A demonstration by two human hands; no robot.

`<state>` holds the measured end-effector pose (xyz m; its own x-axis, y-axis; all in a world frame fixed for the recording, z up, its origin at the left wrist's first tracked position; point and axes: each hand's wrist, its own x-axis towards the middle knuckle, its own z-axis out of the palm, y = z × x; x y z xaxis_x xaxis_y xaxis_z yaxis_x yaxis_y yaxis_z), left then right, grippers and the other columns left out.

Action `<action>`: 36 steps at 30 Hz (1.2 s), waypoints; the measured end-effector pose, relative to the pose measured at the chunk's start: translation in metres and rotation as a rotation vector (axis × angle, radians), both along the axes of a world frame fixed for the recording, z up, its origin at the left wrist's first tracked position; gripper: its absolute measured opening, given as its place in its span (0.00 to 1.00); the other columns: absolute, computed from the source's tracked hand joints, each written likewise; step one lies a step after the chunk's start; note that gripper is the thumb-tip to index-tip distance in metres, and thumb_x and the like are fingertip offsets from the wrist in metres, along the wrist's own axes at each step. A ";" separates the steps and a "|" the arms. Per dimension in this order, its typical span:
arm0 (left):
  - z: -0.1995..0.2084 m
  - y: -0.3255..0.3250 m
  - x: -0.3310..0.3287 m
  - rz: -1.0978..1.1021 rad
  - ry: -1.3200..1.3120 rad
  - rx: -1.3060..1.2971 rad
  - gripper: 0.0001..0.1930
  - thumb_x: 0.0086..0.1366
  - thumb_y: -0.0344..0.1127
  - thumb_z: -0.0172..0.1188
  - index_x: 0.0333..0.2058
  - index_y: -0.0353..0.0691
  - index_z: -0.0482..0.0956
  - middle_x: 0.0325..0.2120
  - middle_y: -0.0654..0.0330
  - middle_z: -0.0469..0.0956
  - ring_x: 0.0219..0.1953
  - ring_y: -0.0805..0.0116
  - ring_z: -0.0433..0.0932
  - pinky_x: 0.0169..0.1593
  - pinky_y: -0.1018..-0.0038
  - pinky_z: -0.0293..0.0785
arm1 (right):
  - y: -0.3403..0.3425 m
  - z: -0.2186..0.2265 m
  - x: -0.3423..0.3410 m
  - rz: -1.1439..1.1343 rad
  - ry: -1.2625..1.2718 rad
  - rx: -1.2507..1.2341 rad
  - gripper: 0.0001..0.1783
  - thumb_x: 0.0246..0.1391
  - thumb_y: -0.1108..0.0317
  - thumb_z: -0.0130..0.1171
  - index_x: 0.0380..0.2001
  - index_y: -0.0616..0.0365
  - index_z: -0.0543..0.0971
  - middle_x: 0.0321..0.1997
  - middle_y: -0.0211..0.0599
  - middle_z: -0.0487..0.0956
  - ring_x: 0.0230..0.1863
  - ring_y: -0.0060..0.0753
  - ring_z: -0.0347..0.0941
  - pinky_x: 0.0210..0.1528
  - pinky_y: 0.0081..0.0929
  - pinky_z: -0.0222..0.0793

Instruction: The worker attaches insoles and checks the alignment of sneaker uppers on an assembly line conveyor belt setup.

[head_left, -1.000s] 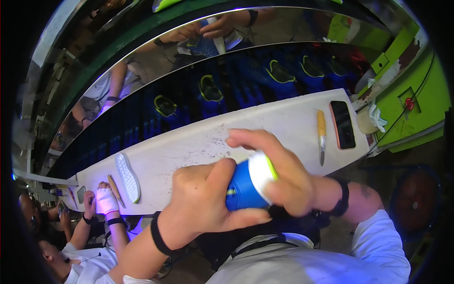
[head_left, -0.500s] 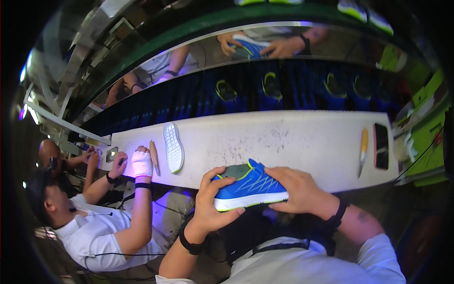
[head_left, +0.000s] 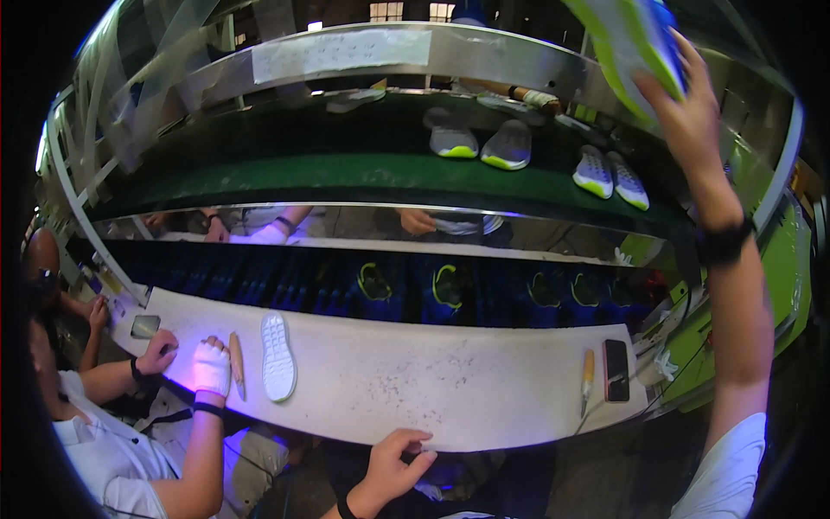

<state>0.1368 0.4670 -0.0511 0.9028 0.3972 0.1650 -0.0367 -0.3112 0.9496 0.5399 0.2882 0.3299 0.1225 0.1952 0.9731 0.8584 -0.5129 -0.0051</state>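
Note:
High at the upper right, my right hand [head_left: 692, 121] is closed around a blue shoe [head_left: 635, 52]. The shoe is tilted, with its pale sole and yellow-green edge facing me; motion smears it, and the frame cuts off its top. My left hand [head_left: 393, 471] rests near the table's front edge, holding nothing, its fingers loosely curved and the thumb apart. The white table [head_left: 484, 372] lies beyond it. A white shoe sole [head_left: 278, 357] lies tread up to the left of my left hand.
A green shelf-like belt [head_left: 311, 186] carries several soles; below it runs a dark conveyor [head_left: 242, 277] with blue shoes. A yellow-handled tool [head_left: 588, 381] and a phone [head_left: 616, 370] lie at right. A co-worker's gloved hand [head_left: 212, 368] rests beside a wooden-handled tool [head_left: 236, 365].
My right hand has lifted the blue shoe from in front of me to the upper right. My left hand has let go of it and moved lower. The view has tilted up.

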 end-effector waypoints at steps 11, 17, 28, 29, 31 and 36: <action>-0.020 0.017 0.014 0.001 -0.013 0.150 0.17 0.56 0.36 0.71 0.43 0.37 0.82 0.39 0.51 0.82 0.41 0.55 0.82 0.46 0.64 0.78 | 0.098 0.017 0.067 -0.217 -0.185 -0.131 0.32 0.55 0.60 0.64 0.63 0.54 0.71 0.62 0.54 0.72 0.65 0.57 0.68 0.67 0.43 0.63; -0.037 0.056 0.039 0.260 -0.067 0.547 0.13 0.52 0.36 0.70 0.36 0.40 0.81 0.38 0.55 0.81 0.43 0.53 0.78 0.50 0.61 0.70 | 0.122 -0.252 -0.087 0.566 0.284 -0.609 0.23 0.40 0.70 0.69 0.44 0.57 0.81 0.45 0.42 0.82 0.47 0.45 0.79 0.53 0.42 0.73; -0.059 0.059 0.051 0.299 0.001 0.701 0.15 0.50 0.38 0.70 0.36 0.42 0.81 0.40 0.58 0.79 0.45 0.56 0.76 0.51 0.60 0.66 | 0.189 -0.427 0.029 0.058 1.665 -0.677 0.24 0.49 0.54 0.67 0.41 0.63 0.82 0.37 0.45 0.84 0.39 0.37 0.80 0.44 0.34 0.75; -0.058 0.060 0.056 0.281 -0.028 0.710 0.15 0.50 0.38 0.69 0.37 0.42 0.81 0.41 0.57 0.79 0.45 0.55 0.76 0.51 0.60 0.66 | 0.177 -0.439 0.042 0.294 1.835 -0.306 0.21 0.49 0.54 0.66 0.38 0.63 0.83 0.34 0.43 0.83 0.38 0.35 0.80 0.40 0.32 0.74; -0.059 0.053 0.041 0.289 -0.024 0.706 0.16 0.50 0.38 0.69 0.38 0.41 0.80 0.42 0.56 0.79 0.46 0.54 0.75 0.51 0.60 0.66 | 0.169 -0.395 0.009 0.647 2.044 0.100 0.17 0.51 0.61 0.63 0.40 0.62 0.82 0.33 0.37 0.81 0.36 0.28 0.78 0.36 0.28 0.72; -0.002 0.055 0.033 0.460 -0.233 0.840 0.36 0.50 0.48 0.71 0.56 0.38 0.72 0.53 0.40 0.72 0.55 0.42 0.71 0.62 0.47 0.61 | 0.109 -0.294 -0.059 0.723 1.312 -0.752 0.36 0.48 0.61 0.65 0.60 0.65 0.70 0.41 0.46 0.81 0.39 0.34 0.79 0.45 0.32 0.75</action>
<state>0.1701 0.5221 -0.0534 0.5984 0.3737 0.7087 0.0991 -0.9123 0.3974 0.4807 0.3975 0.0361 0.4041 0.9139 -0.0381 0.5168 -0.2624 -0.8149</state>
